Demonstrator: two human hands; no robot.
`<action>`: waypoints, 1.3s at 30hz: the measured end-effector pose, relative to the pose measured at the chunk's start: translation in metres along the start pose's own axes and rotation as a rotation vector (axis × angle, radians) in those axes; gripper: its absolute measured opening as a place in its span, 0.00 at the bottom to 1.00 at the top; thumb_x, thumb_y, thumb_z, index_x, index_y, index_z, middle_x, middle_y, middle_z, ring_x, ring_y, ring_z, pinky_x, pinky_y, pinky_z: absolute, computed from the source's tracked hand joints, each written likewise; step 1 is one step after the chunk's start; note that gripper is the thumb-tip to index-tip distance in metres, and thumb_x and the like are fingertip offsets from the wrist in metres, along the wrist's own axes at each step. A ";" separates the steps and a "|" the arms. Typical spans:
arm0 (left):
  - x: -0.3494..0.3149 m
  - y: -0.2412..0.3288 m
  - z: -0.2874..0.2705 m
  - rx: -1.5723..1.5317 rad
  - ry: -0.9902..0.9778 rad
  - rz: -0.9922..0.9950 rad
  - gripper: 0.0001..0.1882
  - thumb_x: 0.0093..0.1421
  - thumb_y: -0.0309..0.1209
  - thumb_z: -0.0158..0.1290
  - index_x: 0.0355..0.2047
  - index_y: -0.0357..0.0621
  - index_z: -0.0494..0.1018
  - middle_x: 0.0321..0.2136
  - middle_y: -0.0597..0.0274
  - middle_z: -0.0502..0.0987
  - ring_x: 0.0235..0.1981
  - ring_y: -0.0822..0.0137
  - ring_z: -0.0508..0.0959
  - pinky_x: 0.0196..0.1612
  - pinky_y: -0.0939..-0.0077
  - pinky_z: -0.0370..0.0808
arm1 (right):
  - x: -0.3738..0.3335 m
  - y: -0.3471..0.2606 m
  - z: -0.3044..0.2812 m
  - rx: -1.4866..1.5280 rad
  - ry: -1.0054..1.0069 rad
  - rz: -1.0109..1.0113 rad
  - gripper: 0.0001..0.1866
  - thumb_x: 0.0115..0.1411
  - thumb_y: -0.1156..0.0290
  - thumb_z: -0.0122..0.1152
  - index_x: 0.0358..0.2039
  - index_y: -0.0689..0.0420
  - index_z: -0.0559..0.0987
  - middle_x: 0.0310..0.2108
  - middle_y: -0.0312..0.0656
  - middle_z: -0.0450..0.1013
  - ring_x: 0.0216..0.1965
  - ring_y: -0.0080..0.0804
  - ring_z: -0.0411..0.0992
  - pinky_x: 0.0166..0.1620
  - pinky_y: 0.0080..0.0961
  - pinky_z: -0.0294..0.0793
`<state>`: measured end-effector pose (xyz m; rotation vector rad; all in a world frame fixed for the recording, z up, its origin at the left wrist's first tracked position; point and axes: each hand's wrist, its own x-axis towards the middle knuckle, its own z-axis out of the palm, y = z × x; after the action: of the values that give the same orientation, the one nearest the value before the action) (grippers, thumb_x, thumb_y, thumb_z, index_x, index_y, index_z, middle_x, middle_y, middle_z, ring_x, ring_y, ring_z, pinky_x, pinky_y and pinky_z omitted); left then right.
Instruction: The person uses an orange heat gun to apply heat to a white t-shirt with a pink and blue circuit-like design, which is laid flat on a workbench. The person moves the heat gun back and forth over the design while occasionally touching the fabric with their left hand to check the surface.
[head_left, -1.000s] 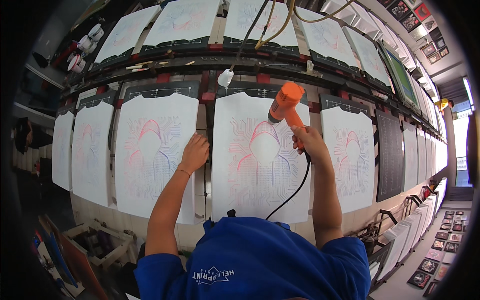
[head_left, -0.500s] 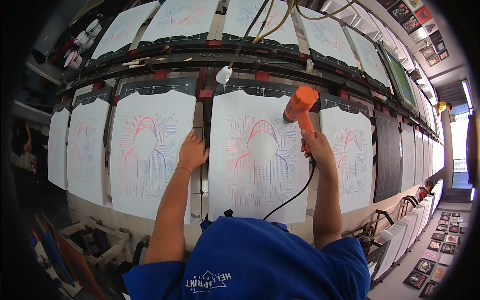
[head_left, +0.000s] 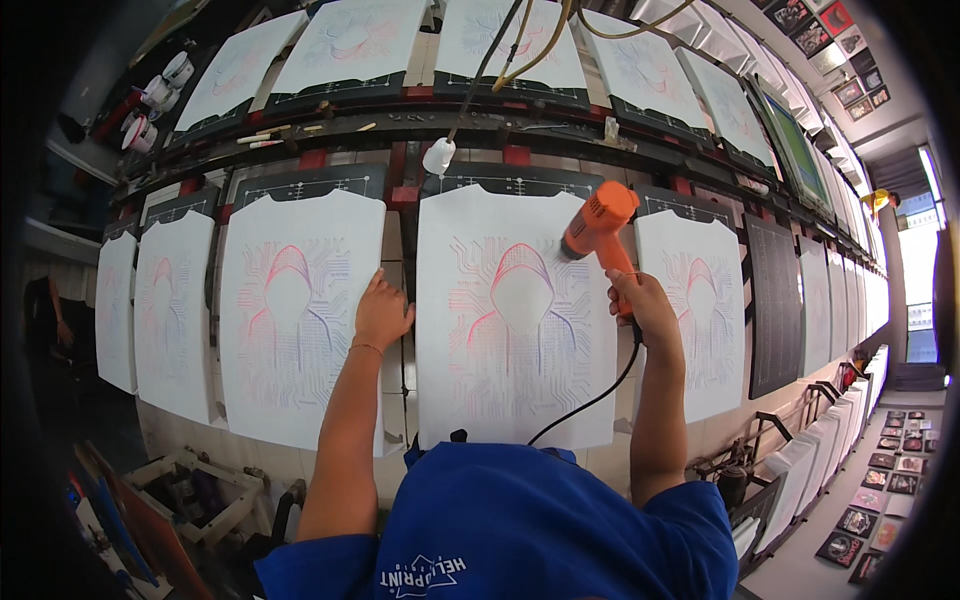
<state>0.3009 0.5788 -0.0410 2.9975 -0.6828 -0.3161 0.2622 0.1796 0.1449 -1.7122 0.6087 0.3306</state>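
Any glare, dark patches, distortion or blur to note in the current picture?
Head view, right edge: the window partly washes out to white; head view, left side: deep shadow hides much detail; head view, overall: corners go black and the dark rail bows; head view, centre: the orange heat gun and right hand look reasonably sharp.

White capital lettering [head_left: 425, 577] beside a pointed outline stands on the left chest of the wearer's blue T-shirt [head_left: 560, 510], upside down in this view. On the middle white T-shirt [head_left: 520, 390], tiny blue strings of characters [head_left: 558, 303] sit within the hooded-figure print [head_left: 523, 290], too small to read. White scale marks [head_left: 500, 186] line the far edge of its black printing pallet [head_left: 445, 182]; similar marks cover the uncovered black pallet [head_left: 775, 305] to the right, any numbers on them illegible
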 end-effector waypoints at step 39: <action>0.001 -0.001 0.002 -0.011 0.006 -0.011 0.20 0.63 0.43 0.47 0.31 0.39 0.81 0.32 0.54 0.80 0.47 0.62 0.75 0.72 0.67 0.48 | -0.032 0.025 0.002 0.044 0.010 0.016 0.17 0.62 0.58 0.60 0.35 0.62 0.73 0.23 0.35 0.69 0.21 0.20 0.70 0.21 0.19 0.68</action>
<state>0.3016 0.5795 -0.0429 2.9917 -0.6614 -0.3099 0.2220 0.1856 0.1414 -1.6683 0.6332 0.3175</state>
